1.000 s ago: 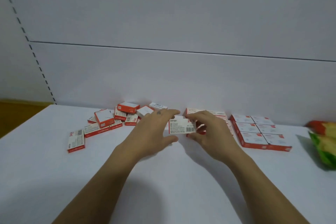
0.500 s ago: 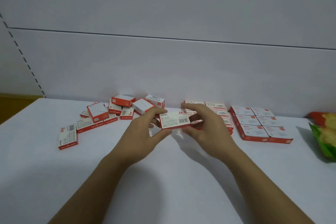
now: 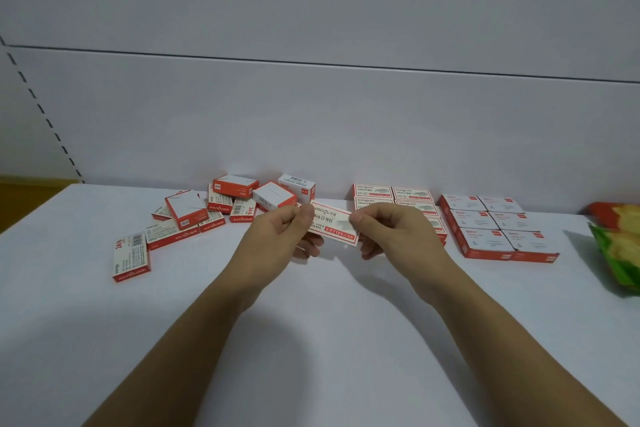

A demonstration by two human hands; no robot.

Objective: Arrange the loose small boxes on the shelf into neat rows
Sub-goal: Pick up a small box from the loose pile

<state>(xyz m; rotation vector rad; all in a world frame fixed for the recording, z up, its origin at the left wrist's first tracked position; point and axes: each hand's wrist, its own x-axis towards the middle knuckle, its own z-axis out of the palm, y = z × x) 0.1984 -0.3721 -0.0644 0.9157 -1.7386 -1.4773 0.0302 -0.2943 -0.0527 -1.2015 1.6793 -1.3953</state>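
Observation:
I hold one small red-and-white staple box (image 3: 333,226) above the white shelf (image 3: 311,340), its printed front facing me. My left hand (image 3: 280,236) pinches its left end and my right hand (image 3: 391,232) pinches its right end. Behind my left hand lies a loose heap of the same boxes (image 3: 228,204), some tilted or stacked. One box (image 3: 131,256) lies apart at the left. Behind my right hand stand neat rows of boxes (image 3: 394,196), partly hidden by that hand.
A second tidy block of red-and-white boxes (image 3: 495,227) sits to the right. A green and orange snack bag (image 3: 620,246) lies at the far right edge. The white back wall (image 3: 311,114) runs close behind the boxes.
The box has been turned over between my hands: earlier its barcode side faced me, now its printed front does. Both hands have stayed near the same spot.

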